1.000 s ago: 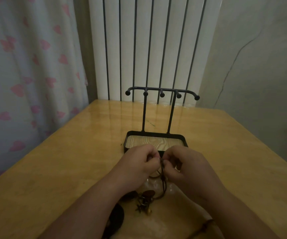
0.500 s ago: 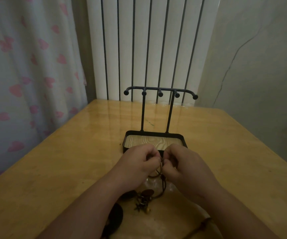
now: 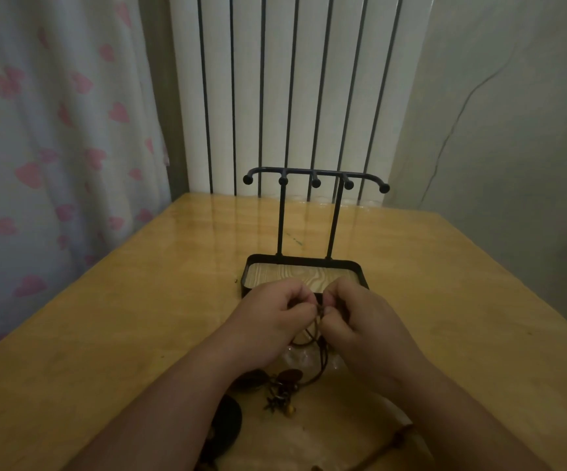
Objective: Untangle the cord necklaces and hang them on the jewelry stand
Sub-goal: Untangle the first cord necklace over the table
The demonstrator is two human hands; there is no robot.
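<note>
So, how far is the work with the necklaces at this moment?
Done: nothing hangs yet; the pegs of the jewelry stand are bare. In hand: the left hand and right hand pinch the dark cords between them, just before the stand's tray, while the pendants lie bunched on the table. Left: separate the cords, then hang each one.

The jewelry stand (image 3: 280,222) rises mid-table toward the far edge, its two posts and knobbed crossbar blocking the straight way forward. Its tray base lies just beyond the left hand (image 3: 275,314) and right hand (image 3: 353,317), which meet, pinching the cord necklaces (image 3: 323,355). Bare table (image 3: 105,317) wood runs wide on both sides of the stand out to the left and right edges, while pendants (image 3: 284,385) and a dark round piece (image 3: 229,423) crowd the gap between the forearms by the near edge, and a radiator (image 3: 292,96) stands close behind the far edge.
</note>
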